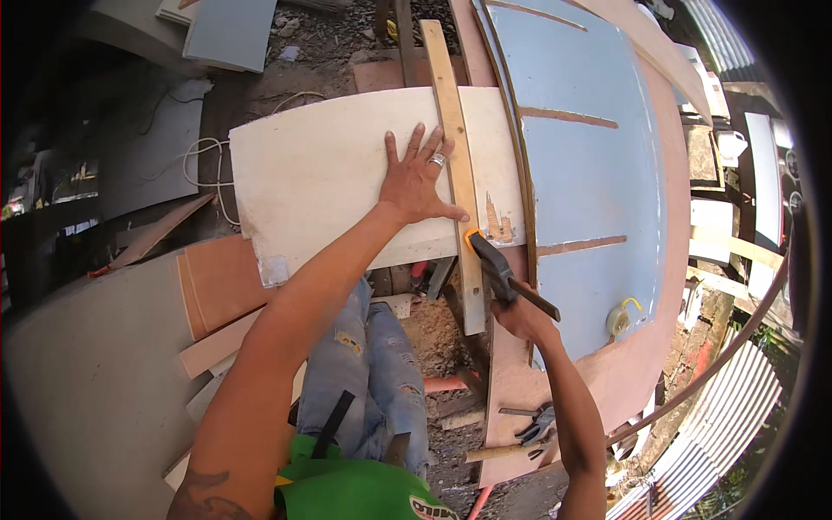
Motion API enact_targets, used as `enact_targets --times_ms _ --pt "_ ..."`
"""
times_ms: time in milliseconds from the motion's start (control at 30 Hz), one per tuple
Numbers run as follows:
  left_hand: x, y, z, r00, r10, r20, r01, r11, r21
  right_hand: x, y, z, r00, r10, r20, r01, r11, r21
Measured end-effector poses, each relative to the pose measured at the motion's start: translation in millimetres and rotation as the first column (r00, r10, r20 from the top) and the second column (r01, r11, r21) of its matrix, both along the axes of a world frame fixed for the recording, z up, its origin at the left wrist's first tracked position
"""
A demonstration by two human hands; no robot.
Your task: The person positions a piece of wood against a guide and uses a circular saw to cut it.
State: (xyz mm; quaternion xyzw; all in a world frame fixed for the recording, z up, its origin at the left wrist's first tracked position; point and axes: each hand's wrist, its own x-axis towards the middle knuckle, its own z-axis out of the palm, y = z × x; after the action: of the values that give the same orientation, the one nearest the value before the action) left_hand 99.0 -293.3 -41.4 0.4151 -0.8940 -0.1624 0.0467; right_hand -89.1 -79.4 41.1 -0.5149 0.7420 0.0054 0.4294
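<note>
My left hand (pixel 414 180) lies with fingers spread on a white board (pixel 321 165), its thumb and fingertips touching a long wooden strip (pixel 451 113). The strip lies across the board and sticks out past its near edge. My right hand (pixel 522 316) is closed around a black bar clamp (pixel 497 267), just right of the strip. The clamp's orange pad (pixel 471 238) sits on the strip close to the board's near edge. The clamp's lower jaw is hidden. Beside the strip, some of the board's white surface is chipped away, baring brown wood (pixel 496 221).
On the right lies a large light-blue panel (pixel 581 173) with brown slots, carrying a tape measure (pixel 619 321). Another clamp (pixel 537 425) rests on the pinkish plywood (pixel 511 399) near me. Brown sheets (pixel 227 290) stand at left, and a pale cord (pixel 217 165) hangs behind the board.
</note>
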Motion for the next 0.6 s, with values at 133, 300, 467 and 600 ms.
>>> enact_targets --times_ms 133,300,467,600 --pt "-8.1 4.1 6.0 0.998 -0.035 -0.049 0.04 0.994 0.097 -10.4 9.0 -1.9 0.997 -0.058 0.052 0.055 0.997 0.047" --pt "-14.6 8.0 9.1 0.992 -0.064 -0.11 0.082 0.982 0.169 -36.3 34.5 -29.2 0.998 -0.019 0.065 0.004 0.975 0.223" --pt "-3.5 6.6 10.9 0.992 -0.043 -0.121 0.059 0.989 0.132 -31.3 27.0 -29.6 0.981 0.103 0.164 -0.095 0.994 -0.06" --pt "-7.6 8.2 7.3 0.993 -0.041 -0.115 0.056 0.989 0.135 -24.1 12.7 -7.2 0.981 0.162 0.111 -0.181 0.964 0.197"
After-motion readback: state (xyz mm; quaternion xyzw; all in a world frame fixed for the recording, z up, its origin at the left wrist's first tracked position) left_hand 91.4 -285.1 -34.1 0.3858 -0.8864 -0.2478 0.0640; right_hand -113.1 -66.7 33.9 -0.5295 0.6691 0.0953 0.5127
